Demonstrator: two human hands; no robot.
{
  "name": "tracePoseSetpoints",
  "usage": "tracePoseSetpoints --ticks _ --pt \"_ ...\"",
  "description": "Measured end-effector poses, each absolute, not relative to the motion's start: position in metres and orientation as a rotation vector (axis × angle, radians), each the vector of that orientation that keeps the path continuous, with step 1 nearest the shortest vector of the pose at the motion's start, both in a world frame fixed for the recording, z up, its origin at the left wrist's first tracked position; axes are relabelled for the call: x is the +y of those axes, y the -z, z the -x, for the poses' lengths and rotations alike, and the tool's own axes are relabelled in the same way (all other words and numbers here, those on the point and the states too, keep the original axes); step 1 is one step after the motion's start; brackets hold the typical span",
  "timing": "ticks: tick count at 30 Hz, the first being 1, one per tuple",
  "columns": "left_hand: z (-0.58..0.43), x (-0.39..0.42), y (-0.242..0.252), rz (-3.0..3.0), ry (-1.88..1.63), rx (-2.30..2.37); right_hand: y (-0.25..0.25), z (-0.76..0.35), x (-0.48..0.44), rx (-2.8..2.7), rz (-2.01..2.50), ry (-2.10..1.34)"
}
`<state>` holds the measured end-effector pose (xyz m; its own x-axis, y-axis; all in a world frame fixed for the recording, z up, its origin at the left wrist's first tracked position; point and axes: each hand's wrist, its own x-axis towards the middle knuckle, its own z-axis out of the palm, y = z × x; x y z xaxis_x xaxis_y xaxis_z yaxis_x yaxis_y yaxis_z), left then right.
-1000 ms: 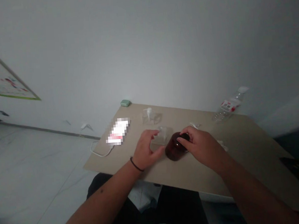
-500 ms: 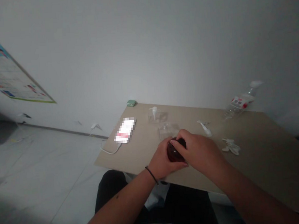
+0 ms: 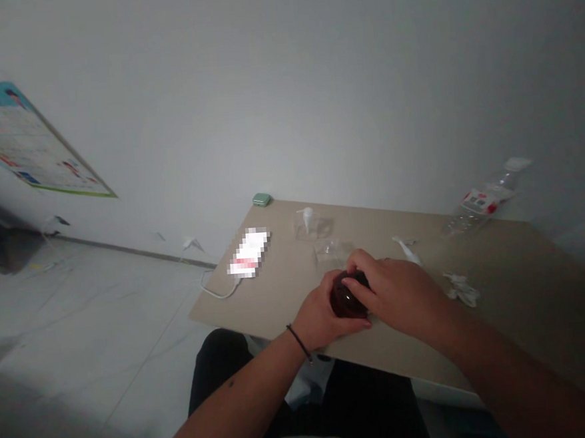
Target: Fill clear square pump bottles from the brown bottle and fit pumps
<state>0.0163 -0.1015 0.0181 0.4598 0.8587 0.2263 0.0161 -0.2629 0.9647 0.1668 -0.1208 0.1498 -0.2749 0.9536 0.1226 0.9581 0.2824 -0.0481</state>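
Observation:
A dark red-brown, glossy rounded bottle or jar [image 3: 347, 303] is held over the table's near edge. My left hand [image 3: 319, 316] wraps round its side, thumb along the near side. From the right, my right hand [image 3: 402, 291] grips its top with thumb and fingers bent over it; the top itself is mostly covered. Just beyond my hands lies a clear plastic container [image 3: 331, 251]. Behind that one, a second clear container [image 3: 320, 226] stands by a white pump head [image 3: 308, 219].
The tan table [image 3: 278, 300] meets the wall. On it are a phone [image 3: 249, 252] with a white cable [image 3: 222, 294], a small green case [image 3: 261, 199], a white plastic piece [image 3: 407, 249], crumpled white scraps [image 3: 462, 290] and a tilted clear plastic bottle [image 3: 486, 199].
The view has shifted slightly, so the table items appear a little further right. Both hands stay on the dark bottle or jar, with the right fingers slightly changed in position on its top.

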Motion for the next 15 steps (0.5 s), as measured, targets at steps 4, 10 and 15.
tracePoseSetpoints --ticks 4,10,15 --pt "-0.016 -0.101 -0.018 -1.667 -0.971 0.785 -0.153 -0.172 -0.119 -2.478 1.744 0.026" --pt "-0.015 -0.102 -0.019 -1.683 -0.942 0.803 -0.157 -0.182 -0.122 -2.559 1.514 -0.052" --pt "-0.015 -0.102 -0.02 -1.679 -0.934 0.766 -0.152 -0.175 -0.121 -2.479 1.694 0.097"
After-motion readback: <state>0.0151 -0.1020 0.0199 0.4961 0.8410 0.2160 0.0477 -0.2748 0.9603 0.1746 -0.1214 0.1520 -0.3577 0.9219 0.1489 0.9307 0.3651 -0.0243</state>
